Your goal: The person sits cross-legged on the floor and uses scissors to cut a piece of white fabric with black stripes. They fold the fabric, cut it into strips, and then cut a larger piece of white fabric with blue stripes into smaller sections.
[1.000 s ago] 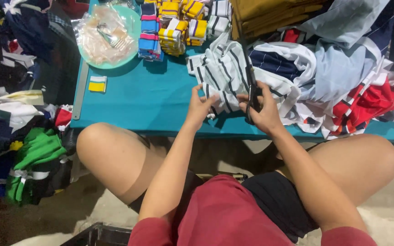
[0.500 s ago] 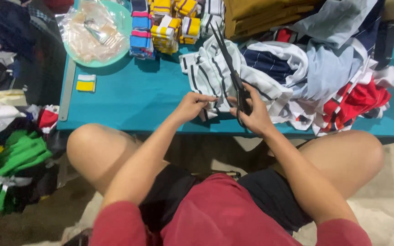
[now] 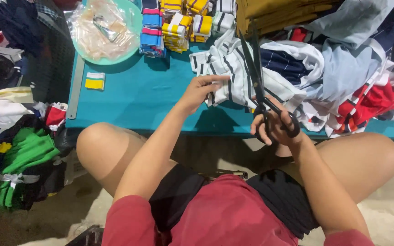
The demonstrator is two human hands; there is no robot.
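My right hand (image 3: 273,125) grips the handles of large black scissors (image 3: 257,75), whose long blades point up and away over a pile of cloth. My left hand (image 3: 200,91) pinches the edge of a white fabric piece with dark stripes (image 3: 226,68) lying on the teal table (image 3: 147,100). The two hands are apart, the left one further onto the table. My bare knees frame the table's front edge.
Folded striped cuffs (image 3: 176,25) are stacked at the back beside a green bowl (image 3: 103,32) holding a plastic bag. A metal ruler (image 3: 75,89) and a small yellow-white piece (image 3: 95,81) lie at left. Mixed garments (image 3: 356,77) heap at right; clothes (image 3: 21,155) cover the floor at left.
My right hand drew back toward me and raised the scissors so the blades stand up over the cloth. My left hand moved forward onto the striped fabric.
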